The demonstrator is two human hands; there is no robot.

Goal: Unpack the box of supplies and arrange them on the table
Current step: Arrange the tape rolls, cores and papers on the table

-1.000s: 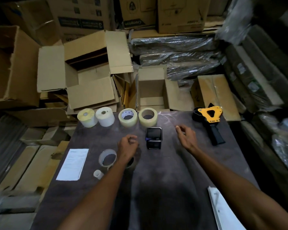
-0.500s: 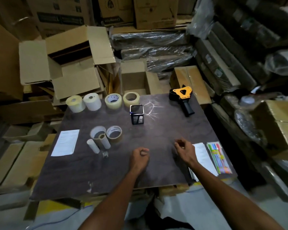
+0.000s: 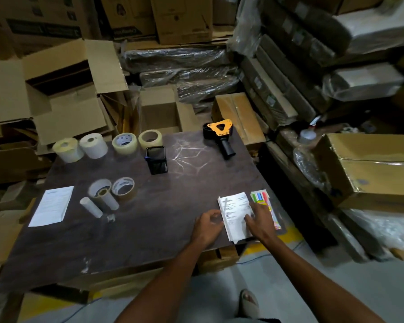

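A stack of printed paper sheets point(image 3: 234, 209) lies near the front right corner of the dark table point(image 3: 149, 229). My right hand point(image 3: 260, 223) rests on the stack's right side with its fingers spread. It also covers part of a pack of coloured markers point(image 3: 262, 198) lying beside the stack. At the stack's left edge sits my left hand point(image 3: 208, 226), fingers loosely curled and thumb touching the paper. An open, empty-looking cardboard box point(image 3: 159, 113) stands behind the table.
Along the back edge stand two label rolls point(image 3: 68, 149), two tape rolls point(image 3: 124, 143), a black mesh holder point(image 3: 156, 159) and a yellow-black tape dispenser point(image 3: 221, 134). Two more tape rolls point(image 3: 124, 188), two tubes point(image 3: 91, 207) and a paper sheet point(image 3: 51, 206) lie left. Cartons surround the table.
Both hands have pulled back from the table's far side to its front right corner. They now lie at the paper stack. The view has tilted down and back.
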